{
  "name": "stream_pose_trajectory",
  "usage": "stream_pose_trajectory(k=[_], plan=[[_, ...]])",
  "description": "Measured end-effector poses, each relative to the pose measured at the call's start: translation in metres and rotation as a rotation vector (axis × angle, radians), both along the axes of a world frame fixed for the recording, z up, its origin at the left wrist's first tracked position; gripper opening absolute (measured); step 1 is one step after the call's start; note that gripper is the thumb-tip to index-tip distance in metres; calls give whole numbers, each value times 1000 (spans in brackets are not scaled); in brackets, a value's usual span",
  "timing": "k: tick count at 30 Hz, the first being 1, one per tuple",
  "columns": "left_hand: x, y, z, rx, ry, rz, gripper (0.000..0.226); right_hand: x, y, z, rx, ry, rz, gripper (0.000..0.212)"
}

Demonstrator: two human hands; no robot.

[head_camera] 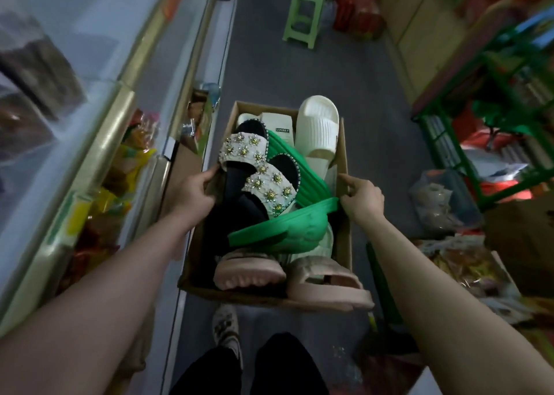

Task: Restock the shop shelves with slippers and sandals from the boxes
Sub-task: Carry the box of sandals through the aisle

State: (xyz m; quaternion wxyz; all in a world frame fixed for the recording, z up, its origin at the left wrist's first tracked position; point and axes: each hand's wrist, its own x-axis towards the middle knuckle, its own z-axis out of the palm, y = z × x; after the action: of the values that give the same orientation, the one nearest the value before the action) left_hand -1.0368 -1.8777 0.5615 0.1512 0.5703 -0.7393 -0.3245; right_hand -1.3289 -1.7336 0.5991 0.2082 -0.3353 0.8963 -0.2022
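Observation:
An open cardboard box [343, 244] full of footwear is held in front of me above the aisle floor. My left hand [193, 192] grips its left wall, with the thumb near the beaded black sandals [260, 172]. My right hand [361, 198] grips the right wall beside the green slippers [278, 235]. White slides [319, 127] lie at the far end of the box. Pink slippers [323, 280] lie at the near end, one jutting over the rim.
A glass-topped freezer cabinet [99, 100] runs along the left. A green plastic stool [304, 11] stands far down the grey aisle. A green metal rack [494, 124] and bags of goods [443, 202] crowd the right. My foot [226, 331] shows below the box.

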Motion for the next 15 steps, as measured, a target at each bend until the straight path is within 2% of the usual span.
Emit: stream_pose_trajectory(k=[8, 15], plan=[[-116, -178, 10, 12, -105, -101, 69, -111, -151, -2, -17, 9, -64, 59], [-238, -317, 5, 25, -138, -57, 70, -241, -305, -8, 6, -11, -23, 58]])
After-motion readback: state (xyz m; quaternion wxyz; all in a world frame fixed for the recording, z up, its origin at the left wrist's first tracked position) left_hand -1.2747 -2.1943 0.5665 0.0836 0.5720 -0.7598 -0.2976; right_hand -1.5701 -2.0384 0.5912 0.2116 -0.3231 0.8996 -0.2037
